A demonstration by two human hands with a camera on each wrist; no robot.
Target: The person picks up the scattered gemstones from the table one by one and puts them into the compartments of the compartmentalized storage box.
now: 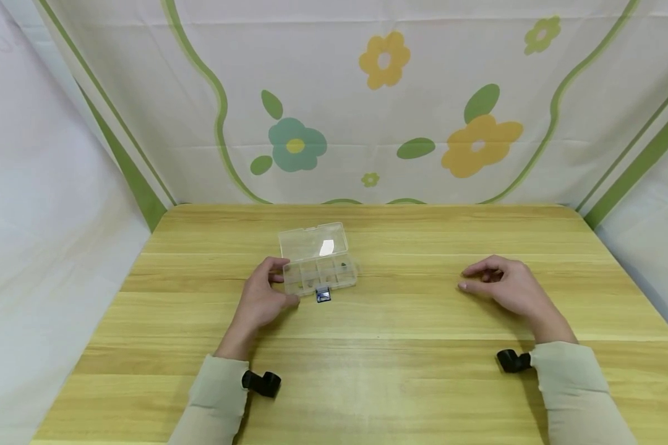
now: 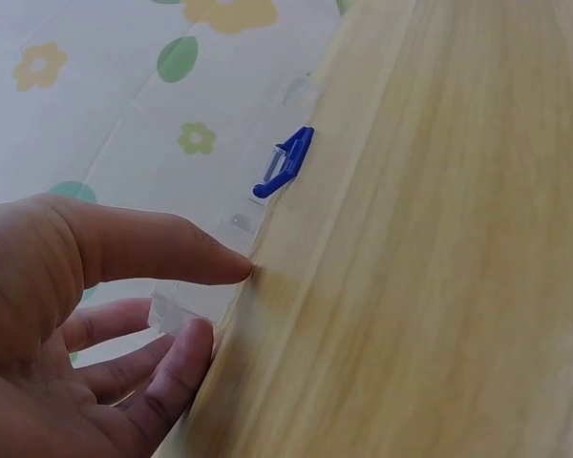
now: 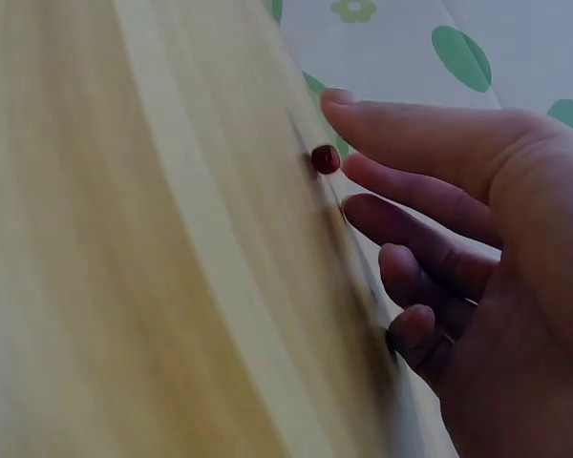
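Observation:
A clear plastic compartment box (image 1: 320, 275) lies on the table with its transparent lid (image 1: 313, 242) raised at the back. Its blue clasp (image 1: 323, 294) hangs down at the front. My left hand (image 1: 261, 296) holds the box's left end, thumb at the front corner and fingers at the back. A few tiny dark bits lie in the compartments, too small to name. Off to the right, my right hand (image 1: 506, 287) hovers low over the table with bent fingers. In the right wrist view, a small dark red bead (image 3: 326, 159) sits beside the thumb and index fingertips, apparently not pinched.
The wooden table (image 1: 389, 383) runs back to a hanging floral cloth (image 1: 345, 80). White cloth (image 1: 50, 216) hangs along the left side, with more on the right. Black wrist cameras (image 1: 263, 384) stick out from both sleeves, just above the tabletop.

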